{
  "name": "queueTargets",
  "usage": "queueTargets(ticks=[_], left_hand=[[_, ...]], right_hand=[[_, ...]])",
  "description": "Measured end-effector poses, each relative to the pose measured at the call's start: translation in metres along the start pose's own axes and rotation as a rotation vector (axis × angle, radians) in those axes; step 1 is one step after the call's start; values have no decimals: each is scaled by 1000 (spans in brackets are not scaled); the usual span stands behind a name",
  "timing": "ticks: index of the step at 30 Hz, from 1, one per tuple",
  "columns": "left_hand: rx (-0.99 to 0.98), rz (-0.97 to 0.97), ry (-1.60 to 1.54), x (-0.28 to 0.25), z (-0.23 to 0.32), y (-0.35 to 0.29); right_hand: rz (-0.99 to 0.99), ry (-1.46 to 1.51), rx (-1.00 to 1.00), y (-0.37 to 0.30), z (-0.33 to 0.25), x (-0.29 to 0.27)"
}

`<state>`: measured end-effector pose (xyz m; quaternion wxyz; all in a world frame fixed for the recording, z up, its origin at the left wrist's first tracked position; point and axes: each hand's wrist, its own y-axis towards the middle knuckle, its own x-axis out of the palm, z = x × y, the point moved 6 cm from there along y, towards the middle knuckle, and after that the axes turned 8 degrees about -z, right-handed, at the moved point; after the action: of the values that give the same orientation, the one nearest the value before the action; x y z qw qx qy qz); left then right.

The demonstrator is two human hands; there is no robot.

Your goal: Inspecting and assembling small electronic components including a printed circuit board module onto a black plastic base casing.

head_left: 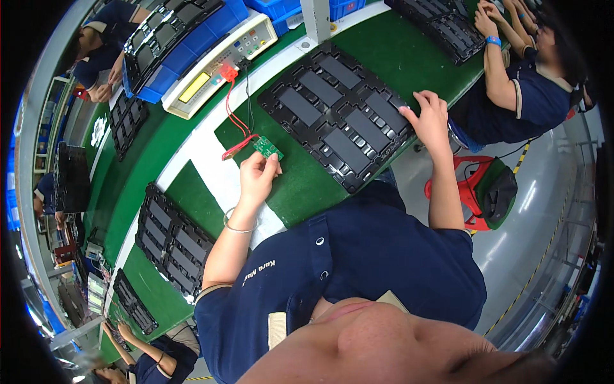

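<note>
My left hand [259, 174] is closed, its thumb and fingertips at the lower edge of a small green circuit board [267, 146]. Red and black wires [234, 121] run from that board up to a cream bench meter [220, 67] with a lit yellow display and a red plug in its front. To the right lies a black plastic tray [336, 115] holding several flat dark grey rectangular pieces. At the tray's right edge is my right hand [430, 121], thumb and fingers apart, with nothing visible in it; whether it touches the tray is hard to tell.
The bench has a green mat [300, 192] with a white strip. A metal post [316, 19] rises behind the tray. Other black trays [169, 237] lie to the left and far right. Blue bins [275, 9] stand behind. A co-worker [524, 89] sits at right, near a red stool [470, 192].
</note>
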<state>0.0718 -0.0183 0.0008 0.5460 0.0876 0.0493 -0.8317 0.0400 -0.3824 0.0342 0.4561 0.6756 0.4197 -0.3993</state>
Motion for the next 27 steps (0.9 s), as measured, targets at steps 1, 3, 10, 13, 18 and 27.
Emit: queueTargets(ticks=[1, 3, 10, 13, 18, 27], left_hand=[[2, -4, 15, 0, -1, 0], [4, -1, 27, -2, -5, 2], [3, 11, 40, -3, 0, -1], [0, -2, 54, -3, 2, 0], [3, 17, 22, -4, 1, 0], [93, 61, 164, -4, 12, 0]], right_hand=[[-8, 24, 0, -2, 1, 3], [-13, 60, 28, -9, 5, 5], [-52, 271, 219, -37, 62, 7], [-488, 1039, 376, -59, 76, 23], [-510, 1621, 217, -57, 53, -5], [-630, 1712, -82, -20, -17, -52]])
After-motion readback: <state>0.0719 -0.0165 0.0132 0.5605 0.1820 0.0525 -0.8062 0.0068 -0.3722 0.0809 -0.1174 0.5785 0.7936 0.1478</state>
